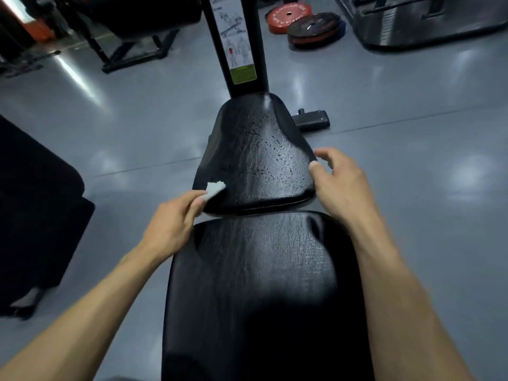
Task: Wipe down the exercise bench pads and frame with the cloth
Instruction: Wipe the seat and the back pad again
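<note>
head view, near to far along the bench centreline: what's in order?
Back pad → seat pad → upright post. The left hand holds the cloth at the seat pad's left edge; the right hand is at its right edge.

Two black pads made up the bench top: one seat pad [254, 158], cracked and narrowing toward the far end, and one longer back pad [255, 284] nearer the camera. One black frame post [237, 45] rose beyond the seat, carrying one instruction label [233, 37]. One small white cloth [214, 189] was in view. Two bare hands appeared, one left hand [171, 224] and one right hand [336, 182]. On the grey floor lay two groups of weight plates: one red plate [288, 17] and one dark stack [316, 30], its plate count unclear. One black frame foot [312, 121] showed beside the seat.
</note>
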Demonstrator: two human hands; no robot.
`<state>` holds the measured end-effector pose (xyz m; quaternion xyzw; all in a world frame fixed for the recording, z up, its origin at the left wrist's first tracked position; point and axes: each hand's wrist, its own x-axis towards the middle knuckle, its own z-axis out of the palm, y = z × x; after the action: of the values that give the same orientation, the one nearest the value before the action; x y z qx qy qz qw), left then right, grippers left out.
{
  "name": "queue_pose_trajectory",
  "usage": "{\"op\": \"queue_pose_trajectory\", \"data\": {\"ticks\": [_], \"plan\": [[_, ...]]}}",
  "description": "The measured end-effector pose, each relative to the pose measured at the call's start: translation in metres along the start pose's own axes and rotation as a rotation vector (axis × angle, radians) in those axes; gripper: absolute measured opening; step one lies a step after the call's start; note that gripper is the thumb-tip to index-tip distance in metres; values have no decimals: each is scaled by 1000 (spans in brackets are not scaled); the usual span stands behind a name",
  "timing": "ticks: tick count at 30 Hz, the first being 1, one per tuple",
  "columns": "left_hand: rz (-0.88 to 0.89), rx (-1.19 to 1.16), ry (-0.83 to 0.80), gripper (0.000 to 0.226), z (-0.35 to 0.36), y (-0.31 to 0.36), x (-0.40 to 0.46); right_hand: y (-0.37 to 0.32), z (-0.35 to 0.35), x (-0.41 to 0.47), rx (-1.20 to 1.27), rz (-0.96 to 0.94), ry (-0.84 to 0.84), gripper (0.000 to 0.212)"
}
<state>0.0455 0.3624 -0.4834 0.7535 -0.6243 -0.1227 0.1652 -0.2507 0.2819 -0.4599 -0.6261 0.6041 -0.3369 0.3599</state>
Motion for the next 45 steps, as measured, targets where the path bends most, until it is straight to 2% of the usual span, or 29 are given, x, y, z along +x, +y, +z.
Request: {"op": "queue_pose_trajectory", "data": {"ticks": [3, 5, 7, 9, 11, 14, 18, 21, 23, 26, 29, 30, 32, 35, 38, 40, 42, 43, 45], "plan": [[-58, -169, -26, 38, -22, 6, -54, -9, -7, -19, 27, -23, -20, 33], [-179, -513, -90, 44, -32, 19, -91, -14, -11, -37, 27, -48, -56, 28], [-320, -856, -165, 39, -37, 36, -130, -15, -14, -54, 40, -84, -98, 22], [-386, -1053, -224, 40, -35, 49, -169, -12, -17, -73, 66, -112, -147, 22], [-397, -1172, -259, 41, -29, 55, -208, -9, -19, -97, 74, -142, -228, 15], [-416, -1281, -227, 44, -7, 57, -265, -4, -18, -145, 121, -155, -451, 12], [-413, -1475, -299, 54, 25, 61, -333, 23, -6, -236, 137, -92, -760, 27], [-338, -1509, -347, 60, 34, 65, -362, 44, 1, -301, 288, -53, -878, 47], [-291, -1498, -348, 60, 32, 68, -370, 50, 0, -327, 351, -67, -834, 55], [-213, -1406, -343, 48, 24, 75, -380, 43, -11, -350, 410, -77, -709, 48], [-79, -1134, -272, 19, 6, 79, -383, 31, -26, -366, 414, -77, -627, 31], [-23, -1004, -232, 21, -2, 82, -383, 23, -31, -371, 412, -85, -609, 24], [27, -811, -154, 53, -12, 85, -381, 11, -38, -382, 394, -99, -549, 2], [-85, -714, -100, 88, -20, 89, -386, 3, -40, -406, 432, -68, -530, 32], [-187, -892, -189, 83, -12, 91, -409, 5, -33, -437, 664, 74, -632, 47], [-266, -1111, -283, 58, -4, 90, -428, 15, -24, -454, 719, 111, -575, 32], [-299, -1235, -377, 32, 4, 86, -446, 24, -15, -467, 720, 145, -476, 14], [-293, -1242, -405, 26, 7, 83, -453, 29, -12, -472, 717, 182, -434, 15], [-291, -1227, -389, 32, 13, 79, -461, 39, -9, -477, 761, 272, -364, 28]]}}
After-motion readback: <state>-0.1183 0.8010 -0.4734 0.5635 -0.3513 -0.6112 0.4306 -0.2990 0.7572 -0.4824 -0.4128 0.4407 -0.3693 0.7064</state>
